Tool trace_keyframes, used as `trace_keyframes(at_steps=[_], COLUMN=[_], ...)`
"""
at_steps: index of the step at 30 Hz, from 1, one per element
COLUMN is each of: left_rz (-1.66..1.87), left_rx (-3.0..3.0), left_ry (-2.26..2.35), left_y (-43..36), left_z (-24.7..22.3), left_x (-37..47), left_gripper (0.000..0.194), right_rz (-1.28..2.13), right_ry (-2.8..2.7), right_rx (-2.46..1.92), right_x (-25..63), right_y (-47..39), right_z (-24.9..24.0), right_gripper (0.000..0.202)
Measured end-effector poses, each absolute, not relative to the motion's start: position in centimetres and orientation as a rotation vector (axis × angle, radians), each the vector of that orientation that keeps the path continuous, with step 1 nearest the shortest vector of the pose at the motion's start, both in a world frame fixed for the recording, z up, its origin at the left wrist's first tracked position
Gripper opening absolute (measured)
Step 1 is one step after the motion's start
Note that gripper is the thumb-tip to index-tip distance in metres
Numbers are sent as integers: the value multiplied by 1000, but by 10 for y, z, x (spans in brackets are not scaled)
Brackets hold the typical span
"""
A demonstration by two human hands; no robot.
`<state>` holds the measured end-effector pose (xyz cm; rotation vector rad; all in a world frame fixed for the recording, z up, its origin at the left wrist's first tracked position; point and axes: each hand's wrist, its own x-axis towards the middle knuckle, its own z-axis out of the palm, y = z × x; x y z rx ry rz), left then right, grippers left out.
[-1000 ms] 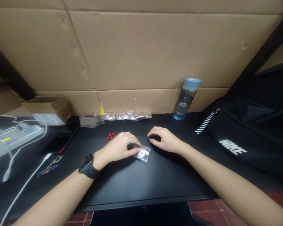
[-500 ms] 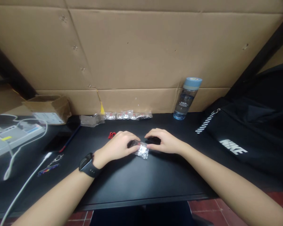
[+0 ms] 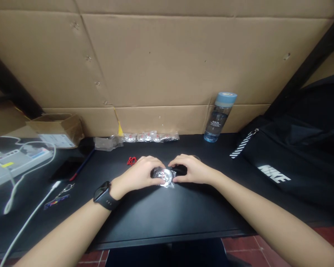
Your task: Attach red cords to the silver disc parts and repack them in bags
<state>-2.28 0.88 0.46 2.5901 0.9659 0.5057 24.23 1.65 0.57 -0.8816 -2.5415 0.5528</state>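
- Working low over the black tabletop [image 3: 156,218], you have a surface to catch a slip; read the clock from the wrapped silver disc [image 3: 167,177] at its centre.
- The black backpack [image 3: 295,155] lies at 3 o'clock, well apart, so your right elbow has room.
- The water bottle [image 3: 217,116] leans at 1 o'clock; mind it if you reach forward.
- A row of clear packets [image 3: 147,137] sits at 11 o'clock by the cardboard.
- Your left hand [image 3: 143,171] holds the disc's 9 o'clock side between thumb and fingers; a firm grip there should steady it.
- Your right hand [image 3: 193,169] curves at 3 o'clock; whether it pinches the film, I cannot tell.
- The disc sits between both hands; grip loose film, not slick metal.
- Red cord [image 3: 132,161] lies at 10 o'clock.
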Motion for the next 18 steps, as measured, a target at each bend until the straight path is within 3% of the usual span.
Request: trace_keyframes(at_steps=[8, 18], left_rz=[508, 616], left_rx=[2514, 2427], left_ry=[1120, 1216], left_y=[7, 3], left_z=[4, 4], left_x=[-22, -20], left_gripper=[39, 28], right_rz=[536, 551], right_ry=[-2536, -2461], right_rx=[-842, -868], right_x=[242, 240], right_y=[14, 12], right_z=[6, 3], right_gripper=[36, 32])
